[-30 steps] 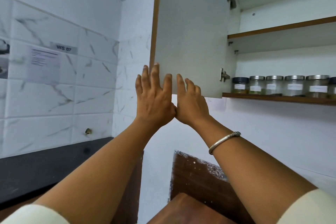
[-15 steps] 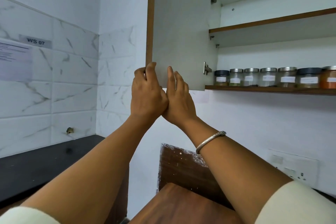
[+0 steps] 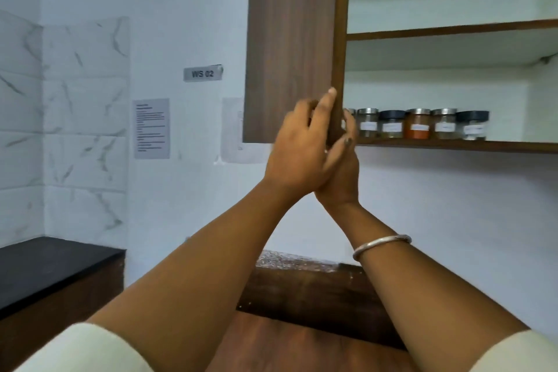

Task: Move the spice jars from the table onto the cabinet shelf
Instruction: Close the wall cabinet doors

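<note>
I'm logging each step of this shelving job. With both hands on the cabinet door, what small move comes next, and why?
Probably swing the door on toward shut. The jars already stand in a row on the lower shelf, and the left hand and right hand clasp the door's free edge.

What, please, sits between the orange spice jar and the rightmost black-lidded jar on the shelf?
One silver-lidded jar stands there, seen in the head view.
</note>
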Demonstrator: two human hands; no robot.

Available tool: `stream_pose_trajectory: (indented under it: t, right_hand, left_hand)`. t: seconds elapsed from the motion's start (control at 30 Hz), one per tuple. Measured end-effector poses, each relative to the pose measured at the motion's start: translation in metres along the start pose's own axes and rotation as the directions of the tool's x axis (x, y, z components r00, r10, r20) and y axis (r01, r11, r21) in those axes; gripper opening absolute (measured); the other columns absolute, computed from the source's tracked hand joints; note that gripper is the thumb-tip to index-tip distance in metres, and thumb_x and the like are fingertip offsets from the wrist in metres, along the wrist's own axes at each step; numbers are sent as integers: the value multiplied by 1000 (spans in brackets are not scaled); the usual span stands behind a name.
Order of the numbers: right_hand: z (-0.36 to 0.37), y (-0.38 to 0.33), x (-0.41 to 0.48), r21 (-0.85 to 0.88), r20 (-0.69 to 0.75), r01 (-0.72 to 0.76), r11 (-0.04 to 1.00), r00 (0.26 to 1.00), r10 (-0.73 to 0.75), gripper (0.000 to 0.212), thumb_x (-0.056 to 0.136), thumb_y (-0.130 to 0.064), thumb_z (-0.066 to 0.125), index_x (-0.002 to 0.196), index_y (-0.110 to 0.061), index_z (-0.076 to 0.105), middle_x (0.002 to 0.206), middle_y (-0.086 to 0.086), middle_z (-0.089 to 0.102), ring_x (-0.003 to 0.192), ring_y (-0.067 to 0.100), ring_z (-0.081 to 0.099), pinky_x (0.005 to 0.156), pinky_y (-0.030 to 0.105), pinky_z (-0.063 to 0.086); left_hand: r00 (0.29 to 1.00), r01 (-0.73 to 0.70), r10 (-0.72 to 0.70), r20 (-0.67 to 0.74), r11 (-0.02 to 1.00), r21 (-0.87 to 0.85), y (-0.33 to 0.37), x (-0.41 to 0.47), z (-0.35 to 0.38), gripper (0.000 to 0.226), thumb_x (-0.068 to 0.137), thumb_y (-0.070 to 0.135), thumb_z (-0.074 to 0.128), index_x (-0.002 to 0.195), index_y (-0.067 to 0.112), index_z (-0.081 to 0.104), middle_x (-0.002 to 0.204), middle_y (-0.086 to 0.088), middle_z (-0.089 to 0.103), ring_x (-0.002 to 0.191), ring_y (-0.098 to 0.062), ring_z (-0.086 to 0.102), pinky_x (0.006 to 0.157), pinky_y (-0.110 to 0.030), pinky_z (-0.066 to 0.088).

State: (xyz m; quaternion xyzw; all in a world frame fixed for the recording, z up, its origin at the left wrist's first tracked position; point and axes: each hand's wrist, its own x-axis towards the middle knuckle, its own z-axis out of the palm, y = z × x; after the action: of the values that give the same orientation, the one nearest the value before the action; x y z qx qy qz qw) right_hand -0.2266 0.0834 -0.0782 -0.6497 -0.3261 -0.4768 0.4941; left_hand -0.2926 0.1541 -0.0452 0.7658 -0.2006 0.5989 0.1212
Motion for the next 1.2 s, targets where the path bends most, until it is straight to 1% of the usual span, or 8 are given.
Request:
stream_pose_trajectory:
  t: [0.1, 0.17, 0.27, 0.4, 0.57, 0.83, 0.97, 1.2]
  right_hand:
    - [-37, 37, 11, -227, -123, -43, 973, 992, 15, 26, 94, -49, 40, 119, -53, 47, 93, -21, 67, 83, -7, 64, 64, 12, 51]
    - [-58, 57, 20, -180, -183, -164, 970, 974, 130, 27, 94, -47, 45, 106, -38, 67, 93, -7, 74, 88, 8, 69, 63, 15, 51]
    - [-89, 85, 31, -209, -29, -173, 962, 985, 170, 40, 96, -23, 47, 135, -15, 47, 115, 10, 65, 101, 23, 62, 80, 30, 50]
    - [-103, 113, 50, -365, 123, -169, 916, 966, 227, 54, 99, -28, 39, 149, -16, 23, 121, 10, 61, 105, 23, 60, 87, 31, 51]
    - [-104, 145, 75, -482, 102, -265, 835, 930, 354, 46, 100, -36, 30, 140, -13, 36, 128, 11, 55, 116, 30, 54, 92, 35, 48]
    - [-114, 198, 98, -698, 153, -118, 706, 939, 308, 49, 98, -37, 36, 142, -16, 33, 138, 8, 48, 128, 29, 41, 97, 42, 46]
    - [-111, 219, 114, -789, 161, -48, 612, 946, 282, 52, 96, -38, 39, 142, -16, 36, 151, 8, 33, 144, 32, 9, 114, 45, 22]
    - [-105, 264, 130, -820, 226, 16, 572, 927, 298, 58, 98, -41, 33, 149, -17, 19, 157, 11, 13, 145, 34, -3, 115, 47, 12]
  left_hand:
    - [991, -77, 79, 106, 997, -23, 15, 8, 45, 58, 93, 27, 45, 146, 12, 26, 144, -14, 36, 122, -30, 44, 100, -40, 41]
    - [975, -124, 118, 189, 992, 18, 23, 12, 76, 54, 95, 24, 41, 146, 14, 25, 153, -11, 26, 129, -32, 38, 104, -43, 38]
    - [961, -86, 70, 266, 995, 47, 26, 20, 122, 66, 93, 16, 49, 149, 18, 14, 158, -7, 9, 141, -30, 22, 110, -44, 33]
    - [944, 32, -54, 325, 997, 73, 22, 30, 170, 89, 86, 9, 57, 149, 20, -6, 158, -3, -11, 146, -27, 1, 115, -41, 23]
    - [923, 71, -96, 372, 994, 80, 24, 39, 213, 91, 88, 23, 58, 148, 21, -11, 157, -4, -17, 145, -28, -6, 116, -41, 16]
    - [888, 24, -135, 440, 969, 247, 13, 50, 267, 99, 84, 16, 60, 146, 21, -17, 154, -5, -27, 143, -28, -17, 116, -40, 10]
    - [851, -17, -161, 500, 943, 332, 8, 58, 286, 103, 83, 20, 62, 146, 19, -19, 152, -9, -29, 142, -30, -19, 116, -43, 5]
    - [826, -32, -210, 523, 909, 415, -1, 68, 323, 102, 83, 23, 62, 146, 17, -19, 151, -12, -30, 141, -33, -21, 116, -44, 4]
